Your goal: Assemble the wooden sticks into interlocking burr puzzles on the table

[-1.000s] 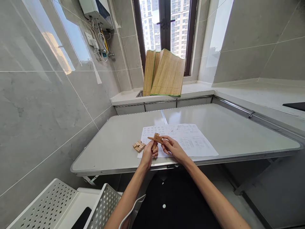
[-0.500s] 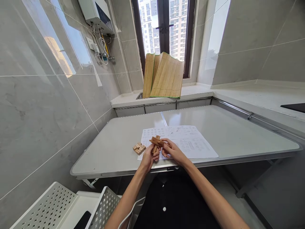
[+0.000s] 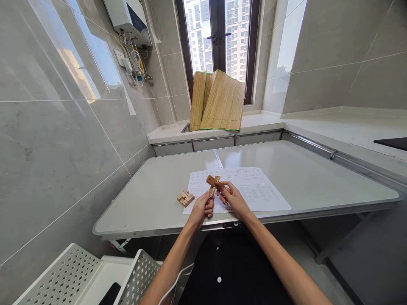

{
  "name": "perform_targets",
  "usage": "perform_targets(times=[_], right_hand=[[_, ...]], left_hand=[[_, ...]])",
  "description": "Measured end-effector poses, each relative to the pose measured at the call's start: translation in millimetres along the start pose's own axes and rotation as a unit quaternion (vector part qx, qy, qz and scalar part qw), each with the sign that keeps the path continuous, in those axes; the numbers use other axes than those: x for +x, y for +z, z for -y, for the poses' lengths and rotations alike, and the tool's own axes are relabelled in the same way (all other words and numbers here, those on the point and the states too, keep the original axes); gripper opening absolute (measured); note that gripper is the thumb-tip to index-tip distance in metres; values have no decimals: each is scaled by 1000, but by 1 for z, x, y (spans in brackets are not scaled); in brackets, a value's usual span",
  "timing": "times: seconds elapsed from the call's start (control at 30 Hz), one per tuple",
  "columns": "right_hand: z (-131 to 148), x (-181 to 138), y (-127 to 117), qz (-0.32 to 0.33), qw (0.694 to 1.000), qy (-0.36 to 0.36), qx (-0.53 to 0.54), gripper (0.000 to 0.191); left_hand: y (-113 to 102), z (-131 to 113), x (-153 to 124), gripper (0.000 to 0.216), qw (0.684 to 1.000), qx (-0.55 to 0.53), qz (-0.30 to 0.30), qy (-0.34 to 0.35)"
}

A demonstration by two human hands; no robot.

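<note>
Wooden bars (image 3: 213, 183), gripped by left hand (image 3: 201, 208) from below and right hand (image 3: 232, 198) alongside, now cross and sit higher above the printed sheet (image 3: 254, 190) than a second ago; the joint seems to be seating. Spare blocks (image 3: 185, 197) lie unmoved just left, with the bamboo mat (image 3: 219, 101) beyond.

A sheet (image 3: 254, 190) lies on the tabletop (image 3: 152, 199), by its near edge. Blocks (image 3: 185, 198) sit just left of the sheet. Over its near left corner, the left hand (image 3: 201, 208) and right hand (image 3: 232, 199) hold a puzzle (image 3: 213, 183). Far behind, a mat (image 3: 219, 101) leans before the window (image 3: 219, 34). A rack (image 3: 63, 275) stands near left, below the tabletop.
</note>
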State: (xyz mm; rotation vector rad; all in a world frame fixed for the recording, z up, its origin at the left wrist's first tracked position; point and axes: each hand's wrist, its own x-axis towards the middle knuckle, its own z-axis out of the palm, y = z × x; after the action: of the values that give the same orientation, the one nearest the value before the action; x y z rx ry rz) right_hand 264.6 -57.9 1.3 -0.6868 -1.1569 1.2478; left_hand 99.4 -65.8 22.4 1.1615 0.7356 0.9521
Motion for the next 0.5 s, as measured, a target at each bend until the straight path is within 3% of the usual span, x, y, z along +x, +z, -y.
perform_targets(times=[0.27,0.5], right_hand=[[4,-2,1,18,1000,21,7,40],[7,-3,1,24,999,34,15,41]], left_hand=[[-1,-7,-6,42,996,-70,56,-7],[0,-8,-7,41,994,-89,54,-12]])
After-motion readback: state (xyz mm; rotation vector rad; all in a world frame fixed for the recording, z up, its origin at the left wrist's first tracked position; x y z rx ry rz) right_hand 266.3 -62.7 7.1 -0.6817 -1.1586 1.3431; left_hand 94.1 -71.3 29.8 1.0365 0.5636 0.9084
